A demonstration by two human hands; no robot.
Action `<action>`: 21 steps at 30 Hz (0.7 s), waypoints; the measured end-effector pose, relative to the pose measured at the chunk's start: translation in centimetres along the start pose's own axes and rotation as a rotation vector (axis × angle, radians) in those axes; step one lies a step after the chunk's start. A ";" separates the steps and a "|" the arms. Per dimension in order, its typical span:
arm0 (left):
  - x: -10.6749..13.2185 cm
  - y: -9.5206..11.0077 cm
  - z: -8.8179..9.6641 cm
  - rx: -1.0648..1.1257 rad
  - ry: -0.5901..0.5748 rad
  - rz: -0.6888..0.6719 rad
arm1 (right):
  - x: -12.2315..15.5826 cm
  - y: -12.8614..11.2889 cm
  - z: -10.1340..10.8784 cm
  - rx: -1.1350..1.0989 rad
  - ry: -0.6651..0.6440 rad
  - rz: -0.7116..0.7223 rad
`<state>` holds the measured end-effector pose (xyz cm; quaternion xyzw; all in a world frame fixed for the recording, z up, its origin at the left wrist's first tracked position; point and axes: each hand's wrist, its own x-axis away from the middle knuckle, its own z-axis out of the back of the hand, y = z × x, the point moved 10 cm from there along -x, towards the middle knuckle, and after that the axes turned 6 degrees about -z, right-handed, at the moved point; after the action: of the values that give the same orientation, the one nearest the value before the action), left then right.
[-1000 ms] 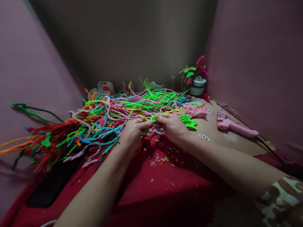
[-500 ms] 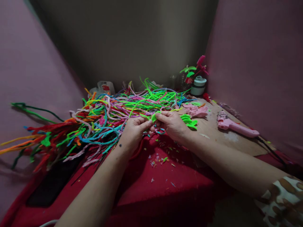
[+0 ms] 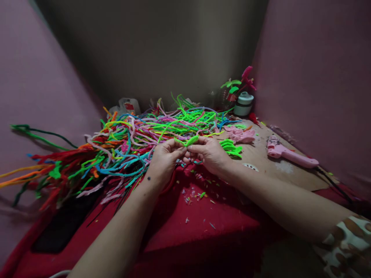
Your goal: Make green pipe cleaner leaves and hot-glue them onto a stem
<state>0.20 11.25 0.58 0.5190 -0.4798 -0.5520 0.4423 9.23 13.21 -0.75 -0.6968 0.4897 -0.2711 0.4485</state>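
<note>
My left hand (image 3: 164, 160) and my right hand (image 3: 210, 154) meet over a red cloth (image 3: 203, 224), both pinched on one bright green pipe cleaner (image 3: 189, 141) that is bent into a small loop between the fingertips. Just behind the hands lies a big tangled heap of pipe cleaners (image 3: 121, 150) in many colours. To the right of my right hand sit several finished green leaf shapes (image 3: 230, 148) on a brown board (image 3: 278, 170).
A pink glue gun (image 3: 285, 153) with a black cord lies on the board at right. Pink pipe-cleaner pieces (image 3: 240, 135) and a small pale jar holding a pipe-cleaner flower (image 3: 242, 102) stand at the back right. Small cut scraps (image 3: 197, 195) dot the cloth. Pink walls close in on both sides.
Both hands have risen slightly and drawn closer together, and the green loop between the fingertips has turned and been pressed flatter.
</note>
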 end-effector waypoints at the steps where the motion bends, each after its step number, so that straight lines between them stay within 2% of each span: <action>1: 0.0 0.0 -0.1 0.006 -0.007 -0.002 | 0.0 0.0 0.0 -0.001 -0.003 0.002; 9: 0.1 0.1 -0.5 0.004 -0.051 0.030 | 0.4 -0.5 -0.7 0.043 -0.051 0.046; 14: 0.1 -0.2 -0.6 0.008 -0.071 0.044 | 0.4 -0.6 -0.4 0.083 -0.009 0.030; 21: -0.1 0.2 -0.2 0.006 -0.035 -0.012 | 0.0 -0.1 0.3 0.042 0.043 -0.017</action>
<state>0.43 11.29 0.77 0.5135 -0.4860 -0.5623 0.4289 9.50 13.37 -0.76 -0.6852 0.4877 -0.3002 0.4500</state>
